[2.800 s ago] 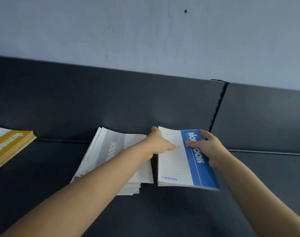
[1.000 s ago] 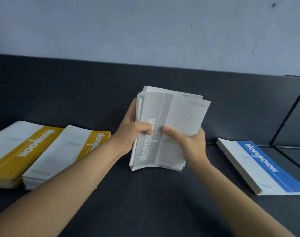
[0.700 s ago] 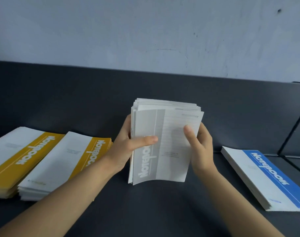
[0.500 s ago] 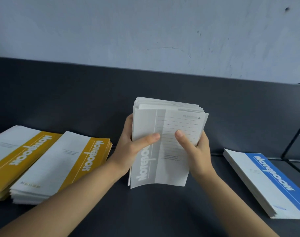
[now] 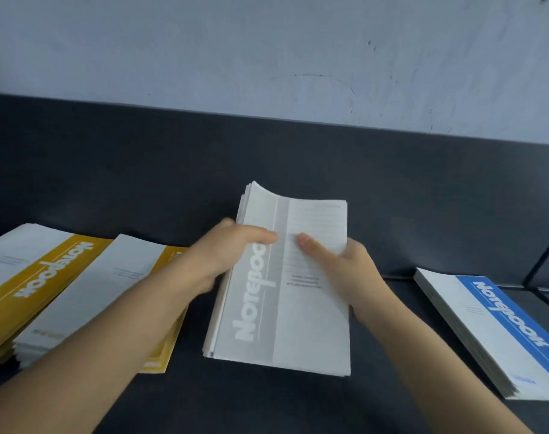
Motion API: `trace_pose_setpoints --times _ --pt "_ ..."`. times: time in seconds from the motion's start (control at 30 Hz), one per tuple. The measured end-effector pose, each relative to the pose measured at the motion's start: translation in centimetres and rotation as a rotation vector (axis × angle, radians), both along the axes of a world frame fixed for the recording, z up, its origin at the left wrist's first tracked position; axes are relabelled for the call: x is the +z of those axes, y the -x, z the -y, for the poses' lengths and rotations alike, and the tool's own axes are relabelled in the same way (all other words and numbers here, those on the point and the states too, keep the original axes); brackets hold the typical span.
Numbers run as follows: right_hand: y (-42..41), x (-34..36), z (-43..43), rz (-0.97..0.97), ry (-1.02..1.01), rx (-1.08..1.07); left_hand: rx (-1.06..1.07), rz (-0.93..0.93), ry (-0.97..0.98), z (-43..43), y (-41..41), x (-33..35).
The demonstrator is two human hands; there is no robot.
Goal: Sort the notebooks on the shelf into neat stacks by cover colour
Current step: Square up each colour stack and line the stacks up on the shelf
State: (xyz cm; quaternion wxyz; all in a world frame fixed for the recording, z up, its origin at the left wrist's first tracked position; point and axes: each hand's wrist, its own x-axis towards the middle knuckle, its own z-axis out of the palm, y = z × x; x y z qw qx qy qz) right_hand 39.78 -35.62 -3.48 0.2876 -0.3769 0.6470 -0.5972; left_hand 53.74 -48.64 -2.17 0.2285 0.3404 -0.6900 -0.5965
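At centre frame, grey notebooks (image 5: 285,292) were held tilted over the shelf (image 5: 267,402).
Thumbs of the left hand (image 5: 217,261) and right hand (image 5: 345,270) lay across the cover, pinching each long edge; other fingers hidden behind. Bundle judged light, floppy, slippery, upper corner curling; mid-edge hold suited it. Dark matt shelf; yellow stacks (image 5: 32,277) lower left, blue stack (image 5: 492,327) lower right; scuffed wall (image 5: 267,57) above.

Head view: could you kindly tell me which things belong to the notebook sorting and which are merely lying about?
Job: grey notebooks, gripped by left hand and right hand; yellow stack at far left; yellow stack beside it; blue stack; shelf.
Merely there: wall; divider at the right.
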Motion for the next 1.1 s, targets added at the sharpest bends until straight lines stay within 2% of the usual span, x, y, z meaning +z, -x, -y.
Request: trace_pose_setpoints --times 0.07,0.13,0.17,0.23,0.27,0.3,0.37,0.5,0.57,0.67,0.77,0.93,1.0,1.1 --pt "0.1 -0.6 0.7 -0.155 -0.233 -0.069 0.023 0.098 0.000 0.2 0.1 -1.1" --pt "0.2 -1.2 1.4 -0.306 -0.389 -0.145 0.107 0.210 0.135 0.4 0.3 -1.9" --pt "0.2 -1.5 1.5 -0.373 -0.440 -0.178 0.131 0.325 0.288 0.6 0.4 -2.1" --pt "0.1 -2.0 1.4 -0.507 -0.517 -0.208 0.205 0.623 0.718 0.1 0.3 -1.8" --pt "-0.1 -2.2 1.2 -0.567 -0.547 -0.202 0.225 0.681 0.867 -0.3 0.1 -1.6" --pt "-0.2 -2.3 1.0 -0.610 -0.568 -0.192 0.219 0.686 0.917 -0.6 -0.2 -1.4" --pt "-0.2 -2.1 0.6 -0.639 -0.587 -0.187 0.191 0.681 0.876 -0.9 -1.1 -1.5" --pt "0.1 -1.4 -0.3 -0.539 -0.637 -0.132 0.129 0.673 0.735 -0.8 -2.5 -1.2" --pt "-0.2 -1.9 -0.4 -0.583 -0.668 -0.096 0.098 0.657 0.675 -1.1 -2.3 -1.0" --pt "-0.3 -2.3 0.1 -0.683 -0.661 -0.136 0.036 0.570 0.487 -1.1 -1.8 -1.0" --pt "-0.4 -2.4 0.6 -0.645 -0.660 -0.122 -0.031 0.396 0.281 -1.0 -1.5 -0.7" --pt "-0.3 -2.4 0.7 -0.618 -0.704 -0.073 -0.104 0.350 0.108 -1.5 -1.6 -0.5" --pt "-0.1 -2.3 0.6 -0.568 -0.715 -0.065 -0.078 0.368 0.113 -1.5 -1.6 -0.6" --pt "0.2 -2.4 0.6 -0.543 -0.698 -0.073 -0.028 0.437 0.227 -1.6 -1.6 -0.5"
